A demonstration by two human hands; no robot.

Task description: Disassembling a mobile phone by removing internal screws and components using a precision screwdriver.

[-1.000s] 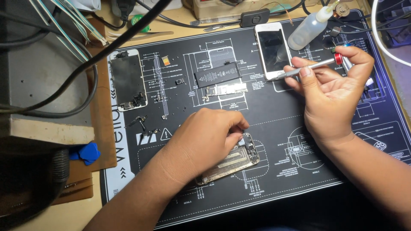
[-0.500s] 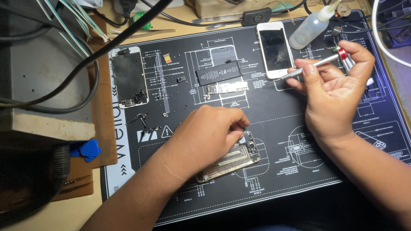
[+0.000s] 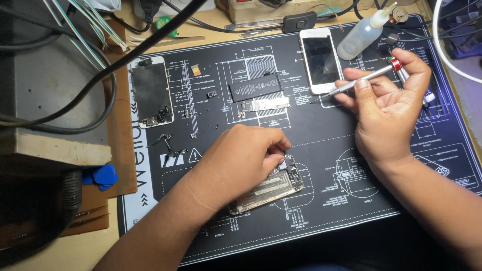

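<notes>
At six o'clock on the black work mat [image 3: 321,165], an opened phone chassis [image 3: 268,188] lies flat beneath the left hand [image 3: 241,160], fingertips pressing its upper end. Judged light, rigid, fragile inside; best held by its edges. Right hand [image 3: 389,120], at two o'clock, pinches a slim screwdriver [image 3: 361,80]. Parts under the fingers are hidden.

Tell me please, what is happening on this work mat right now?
A person is working on an opened phone body that lies on a black repair mat. The left hand rests on the phone body, fingers at its upper end. The right hand is raised above the mat and holds a slim screwdriver, apart from the phone. A battery, a detached screen, a white phone and a squeeze bottle lie farther back.
</notes>
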